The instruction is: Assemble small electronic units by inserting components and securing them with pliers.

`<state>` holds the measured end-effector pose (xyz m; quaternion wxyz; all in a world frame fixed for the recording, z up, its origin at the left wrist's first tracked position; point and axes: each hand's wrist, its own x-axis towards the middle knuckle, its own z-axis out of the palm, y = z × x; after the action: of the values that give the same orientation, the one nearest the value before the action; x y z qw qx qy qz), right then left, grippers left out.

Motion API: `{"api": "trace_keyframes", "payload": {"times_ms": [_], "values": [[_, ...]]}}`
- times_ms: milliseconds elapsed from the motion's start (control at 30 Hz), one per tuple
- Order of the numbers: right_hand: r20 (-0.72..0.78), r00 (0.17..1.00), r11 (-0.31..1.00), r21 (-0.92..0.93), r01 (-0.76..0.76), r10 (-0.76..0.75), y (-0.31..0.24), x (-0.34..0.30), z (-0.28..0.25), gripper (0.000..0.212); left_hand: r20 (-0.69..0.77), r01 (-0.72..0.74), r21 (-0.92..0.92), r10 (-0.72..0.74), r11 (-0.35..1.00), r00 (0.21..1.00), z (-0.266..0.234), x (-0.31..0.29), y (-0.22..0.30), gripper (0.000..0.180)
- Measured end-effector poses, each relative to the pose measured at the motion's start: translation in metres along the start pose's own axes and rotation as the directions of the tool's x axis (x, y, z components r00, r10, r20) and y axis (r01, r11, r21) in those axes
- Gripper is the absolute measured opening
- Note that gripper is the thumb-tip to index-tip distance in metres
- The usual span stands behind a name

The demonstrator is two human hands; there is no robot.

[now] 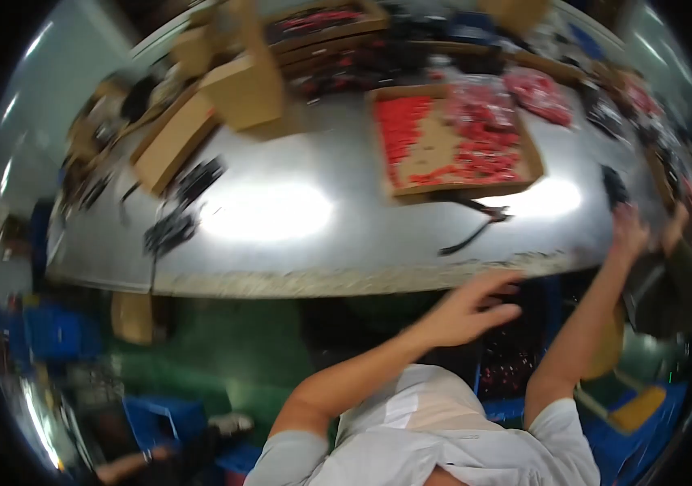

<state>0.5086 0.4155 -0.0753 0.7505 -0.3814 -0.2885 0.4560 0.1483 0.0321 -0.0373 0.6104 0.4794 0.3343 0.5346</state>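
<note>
My left hand (476,312) hovers just off the table's front edge, its fingers apart and nothing in it. At the right end of the metal table (346,235) my right hand (630,233) reaches forward, its fingertips at a small black part (614,186). Motion smears those fingers, so whether they grip the part is unclear. Dark-handled pliers (496,214) lie with handles spread beyond my left hand. Behind them sits a shallow cardboard tray (467,191) with red pieces (403,130) in rows and a clear bag (480,97) of red pieces.
Another bag of red pieces (538,93) lies right of the tray. Black parts (180,219) and cardboard boxes (249,93) occupy the left. A co-worker's hand (674,231) is close beside my right hand. Below the table stand a dark bin of small pieces (512,356) and a yellow stool (638,405).
</note>
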Motion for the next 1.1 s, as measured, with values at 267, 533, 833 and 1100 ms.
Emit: {"api": "trace_keyframes", "payload": {"times_ms": [267,533,833,1100], "values": [[0.674,0.724,0.867,-0.262,0.423,-0.15,-0.005,-0.219,0.243,0.028,0.025,0.061,-0.709,-0.062,0.703,0.998,0.021,0.047,-0.06,0.072],[0.749,0.662,0.922,-0.277,0.27,0.031,0.032,-0.266,0.324,0.025,0.422,0.444,-0.812,-0.144,0.38,0.895,0.048,0.005,-0.079,0.086],[0.9,0.249,0.102,-0.303,0.947,0.358,0.095,-0.274,0.29,0.031,0.225,0.313,-0.254,-0.259,0.915,0.939,-0.008,-0.076,0.046,0.066],[0.883,0.332,0.067,-0.373,0.926,0.332,0.093,-0.273,0.29,0.019,-0.664,0.809,0.514,0.465,-0.284,0.585,-0.282,-0.255,0.171,0.074]]}}
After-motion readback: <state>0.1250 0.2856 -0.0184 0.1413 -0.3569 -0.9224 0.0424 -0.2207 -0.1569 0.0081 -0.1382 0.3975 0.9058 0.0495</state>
